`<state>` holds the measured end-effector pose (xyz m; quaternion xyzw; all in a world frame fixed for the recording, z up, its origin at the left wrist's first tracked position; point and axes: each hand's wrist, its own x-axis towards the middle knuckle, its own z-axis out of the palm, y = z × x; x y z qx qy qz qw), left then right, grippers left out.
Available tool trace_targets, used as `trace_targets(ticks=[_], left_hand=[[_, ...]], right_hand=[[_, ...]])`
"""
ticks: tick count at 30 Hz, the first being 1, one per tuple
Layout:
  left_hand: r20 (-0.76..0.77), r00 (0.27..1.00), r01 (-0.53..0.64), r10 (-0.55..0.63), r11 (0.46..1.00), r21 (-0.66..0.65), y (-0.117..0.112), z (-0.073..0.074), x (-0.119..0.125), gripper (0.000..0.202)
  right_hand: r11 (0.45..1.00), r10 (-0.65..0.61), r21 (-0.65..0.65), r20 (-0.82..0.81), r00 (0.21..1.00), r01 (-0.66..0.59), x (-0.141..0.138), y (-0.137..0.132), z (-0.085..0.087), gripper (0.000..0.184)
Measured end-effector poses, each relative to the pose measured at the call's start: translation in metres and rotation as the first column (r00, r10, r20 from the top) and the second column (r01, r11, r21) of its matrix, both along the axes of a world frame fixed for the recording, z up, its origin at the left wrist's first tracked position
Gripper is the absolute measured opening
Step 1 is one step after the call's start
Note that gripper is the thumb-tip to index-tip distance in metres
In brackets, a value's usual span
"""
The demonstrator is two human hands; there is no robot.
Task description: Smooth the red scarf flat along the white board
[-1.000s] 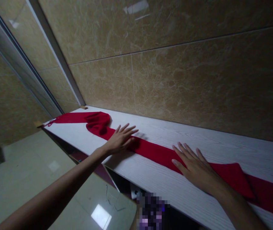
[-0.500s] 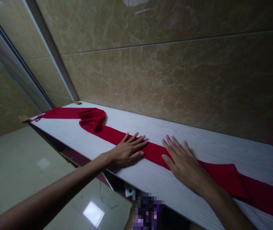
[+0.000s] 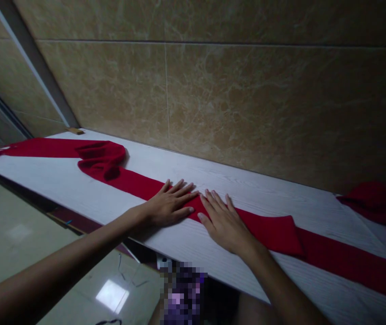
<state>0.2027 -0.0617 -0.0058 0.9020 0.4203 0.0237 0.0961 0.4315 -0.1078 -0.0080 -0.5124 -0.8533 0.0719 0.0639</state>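
A long red knitted scarf (image 3: 135, 184) stretches along a white wood-grain tabletop (image 3: 50, 180) against a tiled wall. My left hand (image 3: 169, 205) lies flat on the scarf, fingers stretched out. My right hand (image 3: 223, 221) lies flat beside it, fingertips almost touching the left. A folded flap of the scarf (image 3: 274, 232) sits just right of my right hand. Farther left the scarf is bunched in a lump (image 3: 103, 158). Its right end runs off towards the lower right.
The beige marble-tiled wall (image 3: 213, 99) stands right behind the table. More red cloth (image 3: 375, 203) is piled at the far right. A glossy tiled floor (image 3: 26, 234) lies below the table's front edge, with a blurred patch near the bottom.
My two hands have slid towards each other along the scarf and now nearly touch. The view has shifted right, showing more red cloth at the far right.
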Motion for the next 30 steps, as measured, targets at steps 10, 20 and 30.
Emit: trace_targets(ticks=[10, 20, 30], left_hand=[[0.004, 1.0, -0.007, 0.007, 1.0, -0.009, 0.0, -0.001, -0.001, 0.067], [0.022, 1.0, -0.011, 0.01, 1.0, 0.017, -0.004, 0.0, -0.001, 0.066], [0.037, 0.999, -0.009, 0.008, 1.0, 0.021, 0.0, -0.006, -0.002, 0.068]], right_hand=[[0.946, -0.18, 0.136, -0.536, 0.825, 0.295, 0.125, -0.054, 0.027, 0.062], [0.866, -0.335, 0.189, -0.467, 0.818, 0.462, 0.219, -0.028, -0.021, 0.041], [0.906, -0.322, 0.023, -0.609, 0.724, 0.423, 0.156, -0.005, 0.004, 0.059]])
